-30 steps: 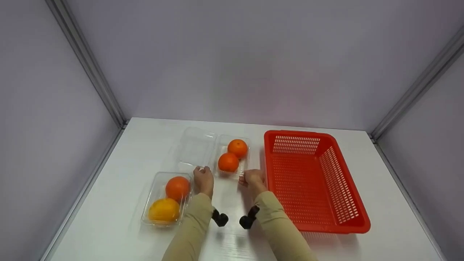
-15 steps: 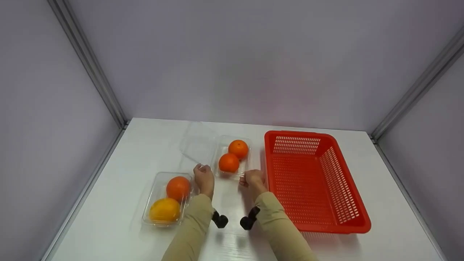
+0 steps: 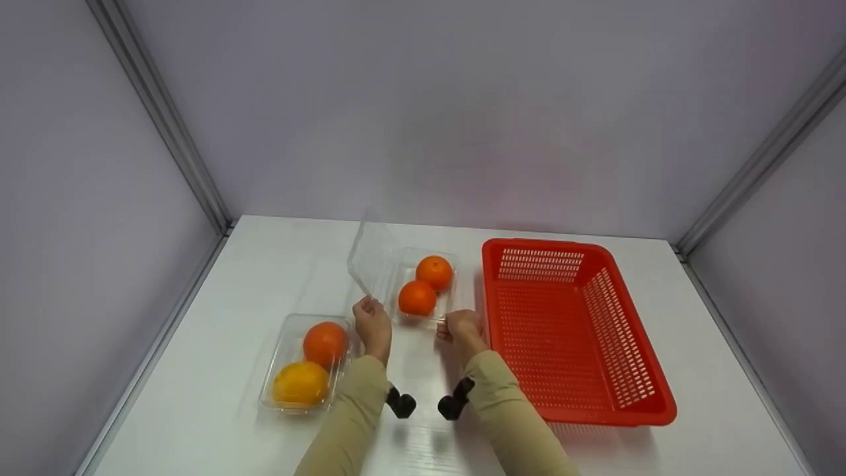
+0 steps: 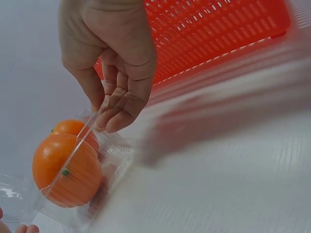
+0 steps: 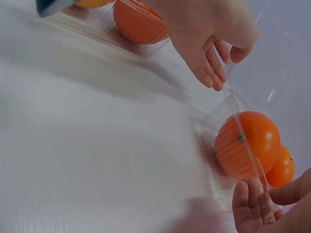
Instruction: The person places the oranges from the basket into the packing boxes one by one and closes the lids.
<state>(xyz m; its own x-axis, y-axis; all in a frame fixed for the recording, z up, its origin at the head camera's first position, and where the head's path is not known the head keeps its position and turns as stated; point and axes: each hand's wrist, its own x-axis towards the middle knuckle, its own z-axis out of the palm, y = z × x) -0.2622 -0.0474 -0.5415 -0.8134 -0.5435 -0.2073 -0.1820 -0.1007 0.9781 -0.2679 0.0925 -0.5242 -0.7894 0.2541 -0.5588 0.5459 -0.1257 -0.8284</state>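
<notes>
A clear plastic clamshell box (image 3: 404, 264) stands hinged open at the middle of the table, with two oranges (image 3: 417, 298) in its base. Its lid (image 3: 371, 258) is tilted up steeply on the left side. My left hand (image 3: 373, 330) pinches the near edge of that lid, as the right wrist view also shows at the left hand's fingertips (image 5: 214, 77). The right hand (image 3: 462, 328) pinches the near right corner of the base rim, thumb against curled fingers (image 4: 119, 109). Both hands are on the near side of the oranges.
To the left lies a closed-looking clear box (image 3: 272, 377) holding an orange fruit (image 3: 324, 344) and a yellow fruit (image 3: 301, 383). A red slotted basket (image 3: 638, 344) sits close on the right of my right hand. Walls (image 3: 462, 132) border the white table.
The lid has swung up from lying flat on the left to a steep tilt, its edge drawn up by my left hand. The right hand and the oranges stay nearly in place.
</notes>
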